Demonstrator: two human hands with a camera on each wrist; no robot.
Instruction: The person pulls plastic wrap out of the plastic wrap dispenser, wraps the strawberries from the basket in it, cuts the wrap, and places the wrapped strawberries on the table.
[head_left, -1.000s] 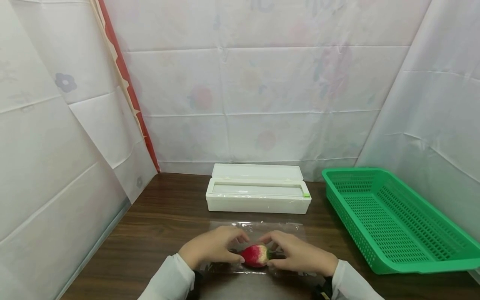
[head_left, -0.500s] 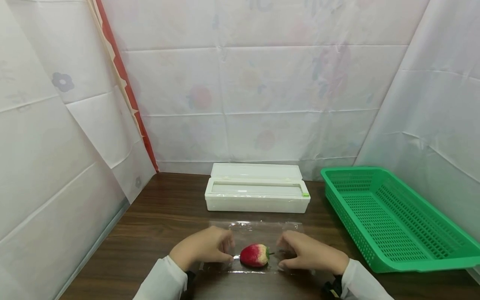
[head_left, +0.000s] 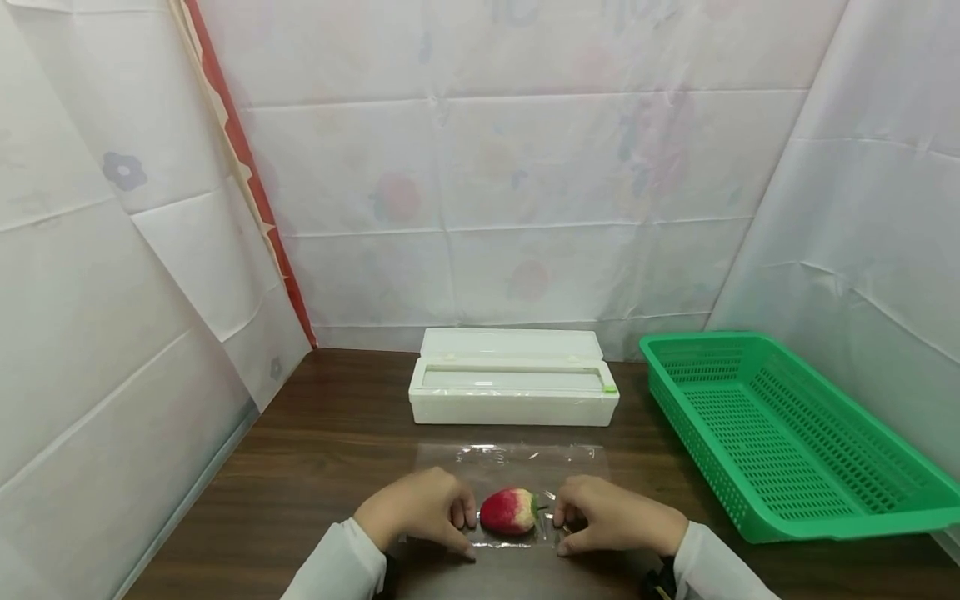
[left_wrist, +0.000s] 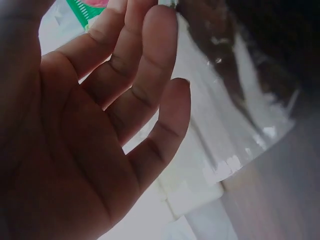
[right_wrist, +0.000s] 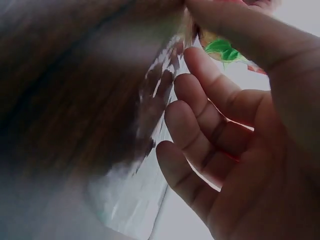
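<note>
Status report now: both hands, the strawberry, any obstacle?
Left hand and right hand flank the strawberry, fingertips on the plastic wrap. Strawberry lies on the wrap. Nothing blocks it.

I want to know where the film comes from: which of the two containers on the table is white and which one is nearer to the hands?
The white box, directly behind the film, is both; the green basket stands off to the right.

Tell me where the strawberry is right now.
In the head view the strawberry lies on the clear plastic wrap sheet at the near edge of the table, between the left hand and right hand, in front of the white wrap dispenser box.
</note>
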